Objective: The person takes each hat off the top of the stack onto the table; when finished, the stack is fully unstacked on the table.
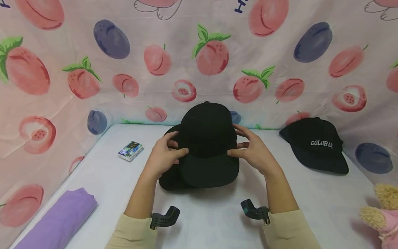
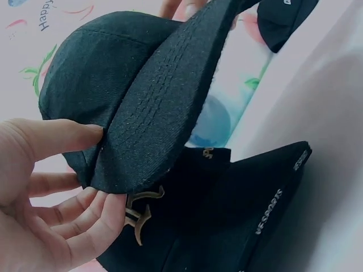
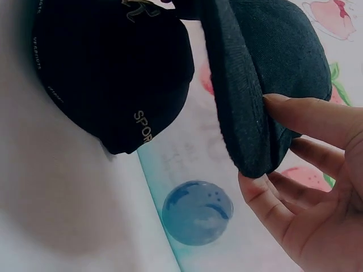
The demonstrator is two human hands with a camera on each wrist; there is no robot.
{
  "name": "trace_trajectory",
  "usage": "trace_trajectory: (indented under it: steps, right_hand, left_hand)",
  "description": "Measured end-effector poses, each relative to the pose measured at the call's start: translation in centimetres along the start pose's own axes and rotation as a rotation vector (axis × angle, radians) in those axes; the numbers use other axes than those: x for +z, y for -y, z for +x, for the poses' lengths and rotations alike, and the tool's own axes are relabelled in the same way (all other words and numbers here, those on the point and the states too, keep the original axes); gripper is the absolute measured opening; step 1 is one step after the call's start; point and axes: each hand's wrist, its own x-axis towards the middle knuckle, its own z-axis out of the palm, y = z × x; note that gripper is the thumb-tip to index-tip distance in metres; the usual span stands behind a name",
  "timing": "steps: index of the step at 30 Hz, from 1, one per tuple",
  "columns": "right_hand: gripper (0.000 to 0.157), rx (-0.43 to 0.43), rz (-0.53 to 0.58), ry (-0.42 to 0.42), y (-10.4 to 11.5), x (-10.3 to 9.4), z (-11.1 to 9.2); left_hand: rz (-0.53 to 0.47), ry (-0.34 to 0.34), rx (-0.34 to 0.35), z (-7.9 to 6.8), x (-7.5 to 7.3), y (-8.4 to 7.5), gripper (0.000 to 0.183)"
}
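Both hands hold up a plain black cap (image 1: 206,135), its brim toward me and tilted down. My left hand (image 1: 163,155) pinches it at the left, where brim and crown meet, thumb on top and the other fingers beneath. On the opposite side my right hand (image 1: 253,150) grips it the same way. Behind and below it lies a second black cap (image 1: 169,178), mostly hidden in the head view. In the left wrist view this lower cap (image 2: 210,209) shows gold embroidery and small white lettering along the brim; the right wrist view shows "SPOR" on its side.
A black cap with white "COLORA" lettering (image 1: 317,145) rests on the white table (image 1: 211,221) at the right. A small colourful box (image 1: 130,151) sits at the left, with a purple cloth bundle (image 1: 59,221) nearer. A plush toy (image 1: 387,218) is at the right edge; fruit-print fabric (image 1: 211,90) stands behind.
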Motion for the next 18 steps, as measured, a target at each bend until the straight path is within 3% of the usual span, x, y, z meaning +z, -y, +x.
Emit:
trace_trajectory:
  steps: [18]
  right_hand:
    - [0.098,-0.031,-0.045,0.004,0.3,-2.6,-1.4]
  left_hand:
    - [-0.049,0.004,0.028,-0.2,2.7,-0.7,0.075]
